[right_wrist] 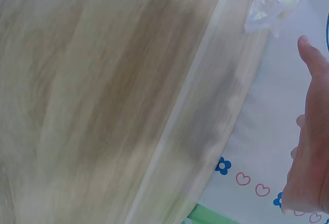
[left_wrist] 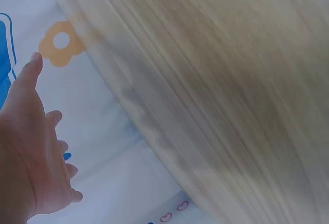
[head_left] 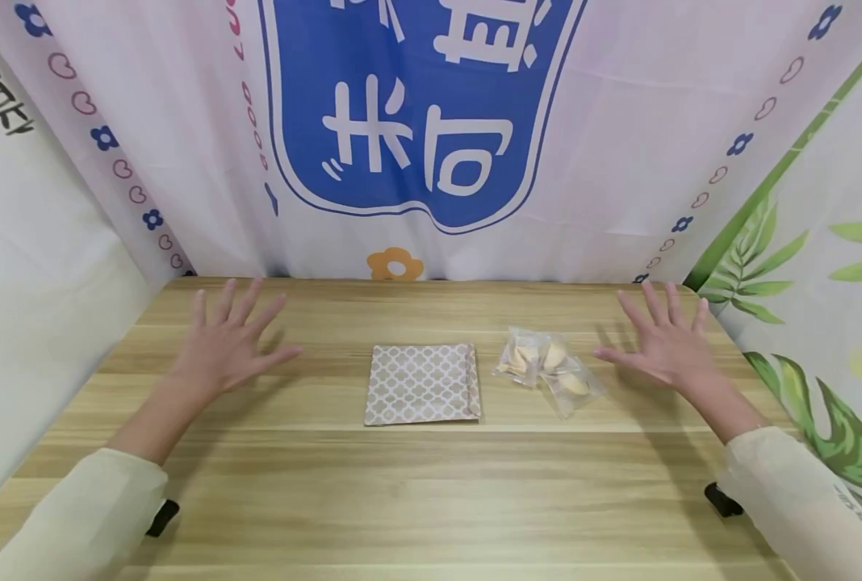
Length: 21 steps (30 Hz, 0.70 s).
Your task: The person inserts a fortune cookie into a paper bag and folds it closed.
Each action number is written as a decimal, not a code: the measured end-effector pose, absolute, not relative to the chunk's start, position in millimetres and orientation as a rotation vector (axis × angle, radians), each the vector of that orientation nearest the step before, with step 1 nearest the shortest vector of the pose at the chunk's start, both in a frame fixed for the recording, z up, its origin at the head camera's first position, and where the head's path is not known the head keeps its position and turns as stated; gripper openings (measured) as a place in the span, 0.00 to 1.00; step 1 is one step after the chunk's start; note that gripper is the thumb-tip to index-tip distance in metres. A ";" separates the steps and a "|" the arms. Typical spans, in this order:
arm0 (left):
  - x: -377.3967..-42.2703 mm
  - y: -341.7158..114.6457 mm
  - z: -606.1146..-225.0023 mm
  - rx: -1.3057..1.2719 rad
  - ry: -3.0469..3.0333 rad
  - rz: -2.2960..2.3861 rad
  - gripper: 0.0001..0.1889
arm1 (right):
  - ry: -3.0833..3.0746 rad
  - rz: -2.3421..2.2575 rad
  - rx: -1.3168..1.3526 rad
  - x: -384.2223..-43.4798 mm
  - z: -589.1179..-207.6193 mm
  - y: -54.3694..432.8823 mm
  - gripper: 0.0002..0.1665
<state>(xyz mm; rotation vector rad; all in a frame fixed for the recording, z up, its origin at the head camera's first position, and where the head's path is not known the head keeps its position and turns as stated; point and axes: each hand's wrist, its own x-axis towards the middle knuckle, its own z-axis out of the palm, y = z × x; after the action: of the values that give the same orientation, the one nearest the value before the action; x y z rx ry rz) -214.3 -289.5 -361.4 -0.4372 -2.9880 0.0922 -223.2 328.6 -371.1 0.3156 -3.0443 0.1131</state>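
Both hands hover over the wooden table with fingers spread and nothing in them. My left hand (head_left: pixel 220 351) is over the left side, its thumb pointing toward a flat pouch (head_left: pixel 420 383) with a beige and white lattice pattern, which lies at the middle. Over the right side is my right hand (head_left: pixel 667 347), its thumb tip close to a cluster of small clear packets (head_left: pixel 524 357) with pale yellow, cookie-like pieces inside. In the left wrist view the left hand (left_wrist: pixel 38 147) shows from the side; the right wrist view shows the right hand (right_wrist: pixel 313 142) and part of a packet (right_wrist: pixel 275 0).
The wooden table (head_left: pixel 416 500) runs back to a printed curtain (head_left: pixel 620 177) with a blue sign pattern. White cloth (head_left: pixel 39 242) hangs on the left, and leaf-printed cloth (head_left: pixel 823 323) on the right. Black straps (head_left: pixel 723 500) show at both sleeves.
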 end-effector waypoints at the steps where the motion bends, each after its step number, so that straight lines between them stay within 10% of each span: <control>1: -214.8 -287.3 -361.4 -0.443 -2.994 0.095 0.49 | -3.045 0.106 0.316 -222.6 -371.0 327.3 0.64; 21: -219.4 -242.1 -363.8 -0.597 -2.972 0.168 0.49 | -3.059 0.100 0.427 -224.9 -371.2 294.4 0.61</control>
<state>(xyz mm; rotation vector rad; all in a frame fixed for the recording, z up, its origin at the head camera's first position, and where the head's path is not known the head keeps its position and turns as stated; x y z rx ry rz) -219.4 -242.1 -363.8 -0.5973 -2.9716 0.1685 -224.9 294.4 -371.2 0.4265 -3.0593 0.1000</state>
